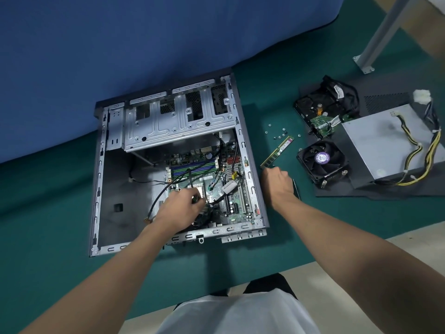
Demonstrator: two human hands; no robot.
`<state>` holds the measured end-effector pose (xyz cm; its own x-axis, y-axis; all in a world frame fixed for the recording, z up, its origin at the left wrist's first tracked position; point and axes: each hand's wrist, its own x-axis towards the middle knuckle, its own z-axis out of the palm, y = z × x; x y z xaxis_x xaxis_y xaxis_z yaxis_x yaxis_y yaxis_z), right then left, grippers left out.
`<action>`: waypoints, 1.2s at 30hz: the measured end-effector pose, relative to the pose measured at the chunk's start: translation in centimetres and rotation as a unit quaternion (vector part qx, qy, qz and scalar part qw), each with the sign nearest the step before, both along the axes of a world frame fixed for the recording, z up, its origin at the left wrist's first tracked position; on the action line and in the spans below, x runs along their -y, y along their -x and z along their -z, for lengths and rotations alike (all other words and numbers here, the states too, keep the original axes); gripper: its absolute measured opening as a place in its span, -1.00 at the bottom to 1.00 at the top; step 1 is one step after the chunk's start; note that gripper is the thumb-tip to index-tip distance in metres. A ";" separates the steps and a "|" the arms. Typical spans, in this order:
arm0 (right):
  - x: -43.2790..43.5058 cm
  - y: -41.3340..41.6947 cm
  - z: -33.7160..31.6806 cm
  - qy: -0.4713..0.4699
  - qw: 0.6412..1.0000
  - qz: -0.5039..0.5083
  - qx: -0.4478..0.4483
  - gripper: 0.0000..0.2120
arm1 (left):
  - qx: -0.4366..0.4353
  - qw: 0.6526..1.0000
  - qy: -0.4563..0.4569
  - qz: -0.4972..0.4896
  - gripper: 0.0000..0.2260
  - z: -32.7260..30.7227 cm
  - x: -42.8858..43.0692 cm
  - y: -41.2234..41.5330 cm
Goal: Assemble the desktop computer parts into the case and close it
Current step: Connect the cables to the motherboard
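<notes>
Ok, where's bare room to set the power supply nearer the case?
Green mat is bare left of the case and in front of it. Inside, the floor left of the motherboard is free. Crowded: right of the case, with screws, RAM stick, fan, right hand.

The light is soft and a bit dim, with a cool blue-green tint, and it seems to come from above. The open grey metal computer case (240, 141) throws a soft dark shadow on the green tabletop (60, 225) at its right and near sides. Its bare floor looks murky. The middle is sharp. Toward the edges, lines bend: the big blue panel (120, 44) curves, and the white metal post (385, 37) looks smeared.
</notes>
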<state>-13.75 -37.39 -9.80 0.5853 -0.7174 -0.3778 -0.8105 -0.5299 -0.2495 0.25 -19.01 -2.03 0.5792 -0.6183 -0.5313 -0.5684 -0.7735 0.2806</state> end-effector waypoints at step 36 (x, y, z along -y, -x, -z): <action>-17.3 -0.9 -12.0 -0.474 0.712 0.226 0.467 -0.83 | -0.124 0.987 -0.045 0.089 -0.89 2.6 -7.3 -8.8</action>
